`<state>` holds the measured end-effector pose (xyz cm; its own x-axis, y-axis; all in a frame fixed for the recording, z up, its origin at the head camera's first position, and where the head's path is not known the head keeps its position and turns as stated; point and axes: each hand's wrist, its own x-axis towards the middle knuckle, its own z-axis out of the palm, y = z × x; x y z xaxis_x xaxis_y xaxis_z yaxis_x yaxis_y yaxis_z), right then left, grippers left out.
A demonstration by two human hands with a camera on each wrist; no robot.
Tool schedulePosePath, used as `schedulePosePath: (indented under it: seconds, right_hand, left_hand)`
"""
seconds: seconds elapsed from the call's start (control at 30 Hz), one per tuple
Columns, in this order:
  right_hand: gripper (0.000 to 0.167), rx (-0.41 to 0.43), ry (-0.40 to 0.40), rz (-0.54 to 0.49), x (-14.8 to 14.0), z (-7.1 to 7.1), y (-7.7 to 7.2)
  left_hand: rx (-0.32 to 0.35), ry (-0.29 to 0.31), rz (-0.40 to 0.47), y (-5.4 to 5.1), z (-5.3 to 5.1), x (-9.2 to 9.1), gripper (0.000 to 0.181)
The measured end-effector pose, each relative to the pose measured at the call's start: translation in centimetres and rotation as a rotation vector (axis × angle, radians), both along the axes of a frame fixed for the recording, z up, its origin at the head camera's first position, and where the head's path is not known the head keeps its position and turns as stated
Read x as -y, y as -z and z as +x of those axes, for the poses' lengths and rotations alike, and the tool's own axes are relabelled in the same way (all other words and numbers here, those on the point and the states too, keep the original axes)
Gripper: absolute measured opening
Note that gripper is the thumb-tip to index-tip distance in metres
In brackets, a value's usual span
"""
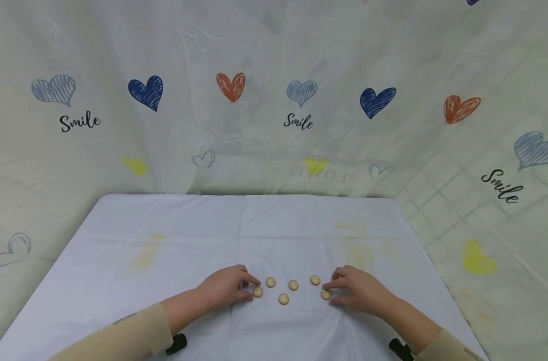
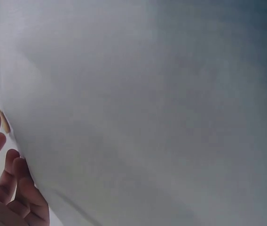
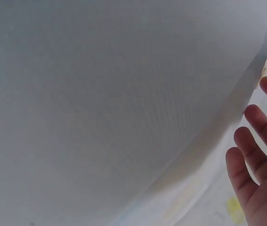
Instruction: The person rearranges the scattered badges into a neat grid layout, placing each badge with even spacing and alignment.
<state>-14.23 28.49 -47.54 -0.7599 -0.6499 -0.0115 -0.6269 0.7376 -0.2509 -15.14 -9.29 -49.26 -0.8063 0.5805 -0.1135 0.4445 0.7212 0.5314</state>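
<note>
Several round, pale tan buttons [image 1: 283, 299] with holes lie on the white cloth, spread in a loose zigzag. My left hand [image 1: 226, 287] reaches in from the left and pinches the leftmost button [image 1: 258, 292] between thumb and index finger. At the other end, my right hand [image 1: 362, 290] has its thumb and index finger on the rightmost button [image 1: 325, 294]; its other fingers are loosely spread in the right wrist view. Both buttons stay down on the cloth. Another button [image 1: 315, 280] lies just beyond the right fingertips. From the wrists, buttons appear only edge-on.
A white cloth [image 1: 134, 296] with faint yellow stains and creases covers the table. Behind it hangs a pale sheet [image 1: 260, 45] printed with hearts and "Smile". Dark wrist devices [image 1: 177, 344] show below both sleeves.
</note>
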Motion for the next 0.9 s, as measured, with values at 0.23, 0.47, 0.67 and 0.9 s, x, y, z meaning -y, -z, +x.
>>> schedulePosePath:
  seconds: [0.23,0.47,0.67,0.9]
  right_hand:
    - [0.030,-0.018,-0.031,-0.024,0.0,-0.3,0.8]
    - [0.026,-0.065,-0.062,-0.028,0.0,-0.3,0.9]
    - [0.024,-0.100,-0.100,-0.027,0.1,-0.5,0.9]
    - [0.020,-0.087,-0.102,-0.026,0.1,-0.8,1.2]
  left_hand:
    - [-0.025,0.007,-0.001,0.2,0.2,-0.5,0.025]
    - [-0.054,0.006,0.012,-0.1,0.5,-0.6,0.025]
    - [-0.061,0.012,0.015,0.0,0.4,-0.6,0.025]
    - [-0.073,0.025,0.021,0.3,0.2,-0.5,0.025]
